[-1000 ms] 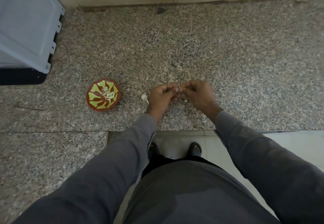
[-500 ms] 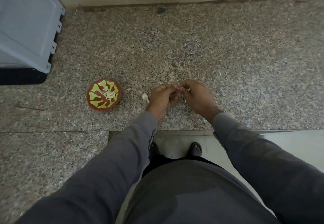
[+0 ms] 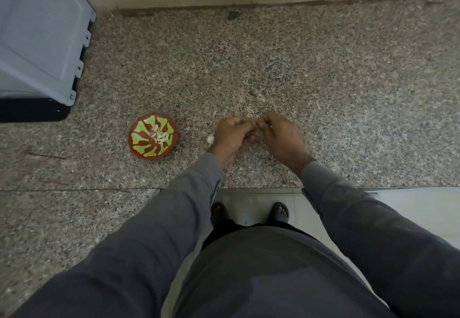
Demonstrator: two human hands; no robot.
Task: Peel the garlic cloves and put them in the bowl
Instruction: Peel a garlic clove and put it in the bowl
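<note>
1. Right of the bowl (image 3: 152,139), the left hand (image 3: 232,134) and right hand (image 3: 281,137) stay pressed together, fingers curled; their contents stay hidden.
2. A garlic clove (image 3: 210,138) remains between bowl and left hand.
3. Peeled cloves (image 3: 160,136) stay in the bowl.

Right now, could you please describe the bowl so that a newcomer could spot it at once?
On the speckled granite counter, look just left of the left hand. The bowl is small, round and red-brown with yellow-green petal shapes, with pale peeled cloves lying inside.
</note>
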